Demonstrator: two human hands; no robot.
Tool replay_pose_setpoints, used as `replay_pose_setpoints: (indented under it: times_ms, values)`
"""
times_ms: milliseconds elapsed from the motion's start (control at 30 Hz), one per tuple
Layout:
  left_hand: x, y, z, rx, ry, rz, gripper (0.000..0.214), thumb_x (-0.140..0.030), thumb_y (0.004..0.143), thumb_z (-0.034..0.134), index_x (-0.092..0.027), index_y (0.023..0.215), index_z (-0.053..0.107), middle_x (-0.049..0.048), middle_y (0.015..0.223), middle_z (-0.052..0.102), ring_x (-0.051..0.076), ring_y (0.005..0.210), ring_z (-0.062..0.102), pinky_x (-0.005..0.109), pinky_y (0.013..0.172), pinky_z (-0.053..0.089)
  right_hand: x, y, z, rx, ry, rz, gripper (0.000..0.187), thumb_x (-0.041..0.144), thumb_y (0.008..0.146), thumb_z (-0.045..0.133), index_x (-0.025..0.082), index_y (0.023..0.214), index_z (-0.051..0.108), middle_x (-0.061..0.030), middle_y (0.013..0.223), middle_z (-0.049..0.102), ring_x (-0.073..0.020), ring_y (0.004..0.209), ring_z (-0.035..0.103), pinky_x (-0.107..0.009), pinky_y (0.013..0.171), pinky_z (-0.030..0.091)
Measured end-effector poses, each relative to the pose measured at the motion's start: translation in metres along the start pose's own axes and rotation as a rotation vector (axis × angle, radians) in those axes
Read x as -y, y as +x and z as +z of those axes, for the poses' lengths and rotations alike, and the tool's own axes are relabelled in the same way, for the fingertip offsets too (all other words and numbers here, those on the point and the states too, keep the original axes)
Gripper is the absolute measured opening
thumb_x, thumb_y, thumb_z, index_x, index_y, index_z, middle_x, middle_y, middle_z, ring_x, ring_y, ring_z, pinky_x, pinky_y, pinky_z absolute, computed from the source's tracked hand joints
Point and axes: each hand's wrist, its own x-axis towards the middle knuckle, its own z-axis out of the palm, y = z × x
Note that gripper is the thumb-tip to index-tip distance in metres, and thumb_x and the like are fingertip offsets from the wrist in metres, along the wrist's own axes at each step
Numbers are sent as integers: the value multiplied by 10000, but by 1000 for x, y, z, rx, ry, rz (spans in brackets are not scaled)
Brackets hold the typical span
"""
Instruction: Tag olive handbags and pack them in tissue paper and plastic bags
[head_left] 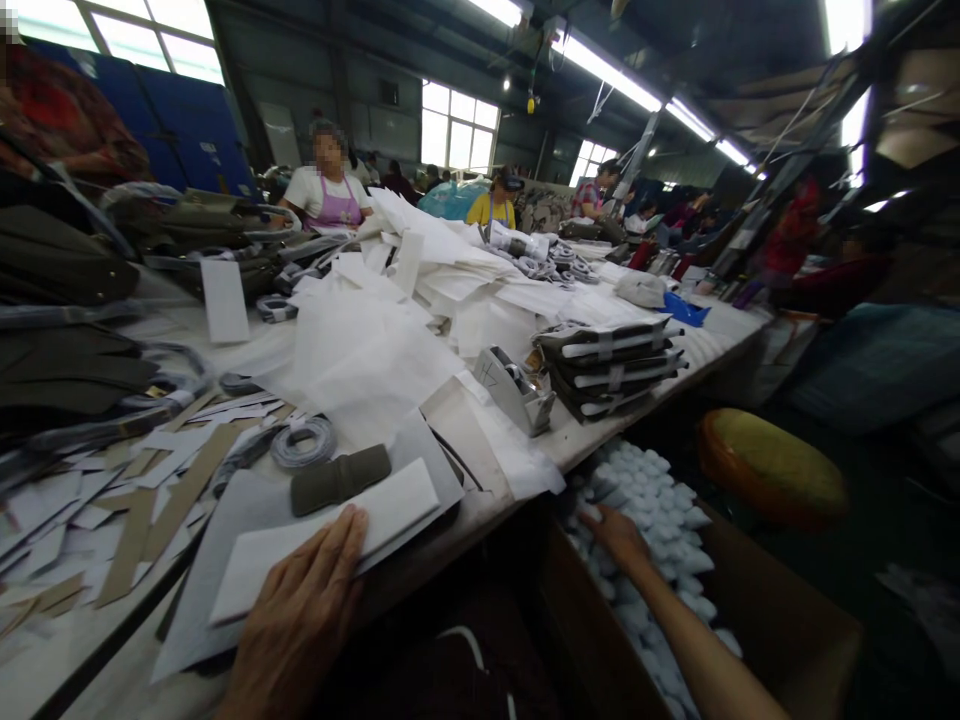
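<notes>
My left hand (315, 590) lies with fingers stretched out on a flat white strip (397, 510), pressing it onto a thin white sheet (199, 590). Just beyond the strip is a dark olive piece (341, 478) with a narrower middle. Down to the right, my right hand (619, 540) reaches into a cardboard box (772, 600) full of white rolls (637, 475) with rounded ends. Its thumb and fingers are closed around the end of one roll. Something dark lies under the sheet, mostly hidden.
A tape dispenser (517, 390) stands near the table edge, beside stacked olive bags (607, 365) with white rolls. White sheets (450, 270) are heaped behind. Paper scraps (150, 500) and a coiled strap (302, 442) lie left. A yellow-covered stool (772, 465) stands right. Several people work beyond.
</notes>
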Motion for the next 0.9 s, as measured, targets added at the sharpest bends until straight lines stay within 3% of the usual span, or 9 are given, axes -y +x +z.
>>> replay_pose_setpoints:
  times_ms: [167, 333, 433, 533, 633, 700, 767, 900]
  values:
    - [1, 1, 0, 17, -8, 16, 584, -199, 960, 420, -157, 1525, 276, 131, 1411, 560, 306, 1118, 610, 416, 873, 444, 24, -14, -59, -193, 352, -91, 345, 485, 619, 718, 203, 809, 664, -12, 691, 664, -232, 683, 653, -332, 618, 525]
    - [3, 6, -3, -7, -23, 49, 512, -201, 955, 400, -144, 1462, 369, 162, 1363, 590, 312, 1069, 634, 415, 831, 460, 56, -20, -131, -566, 764, -146, 531, 643, 673, 641, 211, 968, 549, 15, 797, 626, -131, 594, 578, -237, 499, 460]
    - [7, 10, -5, -3, -34, 97, 452, -175, 934, 405, -126, 1382, 451, 173, 1308, 621, 297, 1031, 650, 404, 816, 481, 78, -30, -150, -545, 953, -184, 519, 634, 665, 649, 214, 949, 539, 19, 792, 623, -84, 517, 489, -207, 449, 410]
    - [12, 17, -13, 114, -51, 133, 457, -93, 862, 454, -136, 1314, 509, 148, 1270, 644, 252, 974, 664, 361, 820, 512, 101, -51, -125, -240, 1158, -132, 447, 492, 610, 790, 199, 862, 567, 19, 725, 631, -67, 477, 450, -187, 413, 392]
    - [20, 34, -27, 355, -98, 141, 523, -24, 786, 498, -172, 1287, 526, 115, 1258, 647, 234, 1003, 655, 339, 858, 525, 125, -84, -66, 195, 1249, -11, 400, 394, 610, 855, 187, 838, 599, 21, 689, 638, -90, 479, 495, -203, 403, 438]
    - [28, 50, -37, 534, -160, 135, 471, -52, 801, 531, -190, 1251, 537, 99, 1221, 656, 228, 998, 654, 322, 820, 535, 141, -108, -25, 416, 1220, 25, 392, 374, 614, 873, 181, 833, 611, 22, 688, 644, -119, 523, 567, -236, 456, 510]
    - [35, 66, -46, 649, -231, 127, 406, -102, 822, 556, -205, 1215, 549, 71, 1113, 679, 217, 953, 660, 306, 791, 530, 157, -128, 6, 563, 1193, 30, 397, 361, 601, 892, 172, 802, 606, 16, 699, 663, -141, 581, 627, -265, 539, 562]
    - [43, 81, -53, 700, -287, 163, 304, -182, 850, 570, -217, 1152, 586, 59, 1026, 676, 220, 910, 663, 302, 767, 508, 181, -155, 40, 676, 1121, -33, 396, 432, 667, 851, 164, 835, 612, -16, 774, 700, -185, 706, 685, -274, 580, 574]
